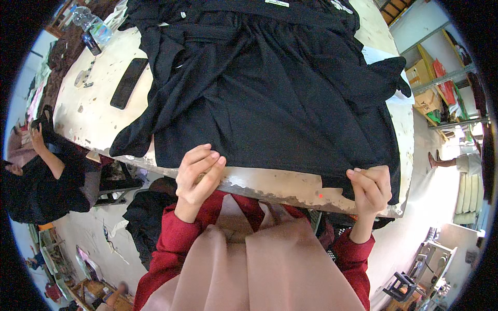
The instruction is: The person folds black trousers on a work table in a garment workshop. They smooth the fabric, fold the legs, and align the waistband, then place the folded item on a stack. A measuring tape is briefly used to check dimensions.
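Note:
A large black cloth garment [272, 97] with gathers lies spread over the worn, light-coloured table [272, 182], its lower edge near the table's front edge. My left hand [200, 173] is at the garment's lower left edge, fingers curled and touching or pinching the hem; the thumb is partly hidden. At the lower right, the curled fingers of my right hand [369, 188] meet the cloth near the corner that hangs towards the table edge. Whether either hand grips the fabric is not plain. Sleeve-like parts of the garment extend to both sides, and a white label [277, 3] shows at the top.
A black smartphone [129, 83], a dark can [91, 43] and a clear plastic bottle [93, 25] are on the table's left. Papers [400, 87] lie partly under the garment at right. Another person [46, 175] is at the far left; shelves with cartons [426, 101] stand right.

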Tool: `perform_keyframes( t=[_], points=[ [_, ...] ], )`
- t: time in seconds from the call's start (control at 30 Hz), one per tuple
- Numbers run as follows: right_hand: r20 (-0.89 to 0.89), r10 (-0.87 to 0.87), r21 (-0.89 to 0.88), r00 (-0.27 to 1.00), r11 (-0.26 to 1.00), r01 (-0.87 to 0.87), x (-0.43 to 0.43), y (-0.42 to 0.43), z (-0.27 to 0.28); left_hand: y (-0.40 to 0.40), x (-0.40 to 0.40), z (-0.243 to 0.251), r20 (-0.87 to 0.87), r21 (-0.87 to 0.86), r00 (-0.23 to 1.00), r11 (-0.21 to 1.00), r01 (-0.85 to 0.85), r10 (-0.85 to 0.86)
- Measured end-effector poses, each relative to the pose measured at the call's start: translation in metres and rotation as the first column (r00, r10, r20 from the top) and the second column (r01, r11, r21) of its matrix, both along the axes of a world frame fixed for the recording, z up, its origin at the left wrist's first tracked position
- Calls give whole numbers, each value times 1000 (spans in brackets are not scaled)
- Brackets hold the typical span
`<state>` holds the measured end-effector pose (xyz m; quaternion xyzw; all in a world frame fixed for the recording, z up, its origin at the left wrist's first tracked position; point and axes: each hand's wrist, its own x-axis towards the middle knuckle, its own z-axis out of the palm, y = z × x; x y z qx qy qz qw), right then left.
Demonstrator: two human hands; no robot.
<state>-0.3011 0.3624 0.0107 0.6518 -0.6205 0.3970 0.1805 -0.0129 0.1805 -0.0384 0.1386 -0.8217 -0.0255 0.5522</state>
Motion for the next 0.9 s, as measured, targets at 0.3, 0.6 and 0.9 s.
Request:
perform_keyframes(
  t=[0.3, 0.6, 0.9],
  points=[
    [-49, -41, 14, 998, 999, 42, -1, 6, 2, 5, 7, 10, 57, -54, 998, 998, -22, 25],
    [-157, -29, 82, 987, 996, 42, 4, 8, 9, 11, 4, 18, 32, 14, 999, 1000, 14, -14],
    [5, 428, 174, 904, 890, -422, 118, -91, -7, 17, -4, 27, 105, 127, 993, 991, 36, -50]
  ],
)
